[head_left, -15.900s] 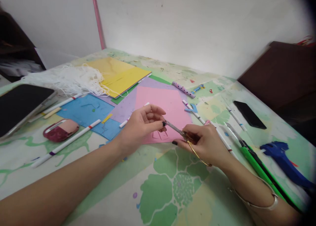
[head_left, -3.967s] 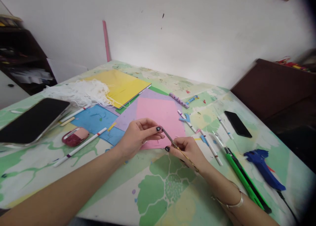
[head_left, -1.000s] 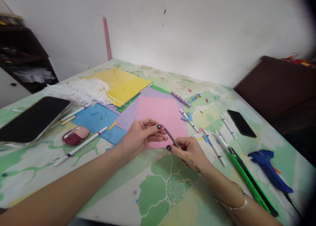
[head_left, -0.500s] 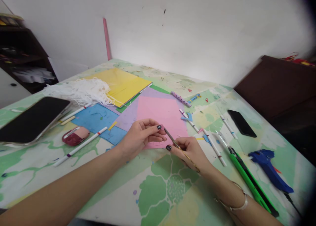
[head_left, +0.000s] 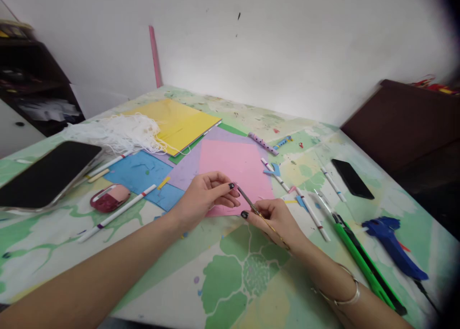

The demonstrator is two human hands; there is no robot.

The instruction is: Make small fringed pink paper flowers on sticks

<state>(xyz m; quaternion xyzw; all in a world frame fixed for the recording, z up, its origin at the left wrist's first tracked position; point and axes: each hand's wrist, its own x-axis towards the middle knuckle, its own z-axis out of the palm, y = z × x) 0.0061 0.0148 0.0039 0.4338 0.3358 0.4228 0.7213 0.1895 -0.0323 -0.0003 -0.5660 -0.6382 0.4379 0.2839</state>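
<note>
Above the pink sheet point(head_left: 232, 161), my left hand point(head_left: 206, 197) pinches a tiny pink piece between thumb and index finger, its other fingers loosely curled. My right hand point(head_left: 275, 221) is closed on a slim pair of scissors point(head_left: 264, 217) with gold handles. Their dark tips point up and left, at or very near the pink piece. Purple, blue and green sheets lie under and around the pink one. Just right of it lie a marker with a blue cut piece point(head_left: 275, 170) on it and a purple dotted tube point(head_left: 263, 144).
At the left are white yarn point(head_left: 118, 133), a yellow pad point(head_left: 176, 123), a large phone point(head_left: 50, 173), a maroon-pink case point(head_left: 110, 197) and markers. To the right lie a green cutter point(head_left: 366, 262), a blue glue gun point(head_left: 393, 247) and a smaller black phone point(head_left: 352, 179).
The scissors and the hands have shifted only very slightly. A thin pink sliver now shows on the pink sheet near its right edge.
</note>
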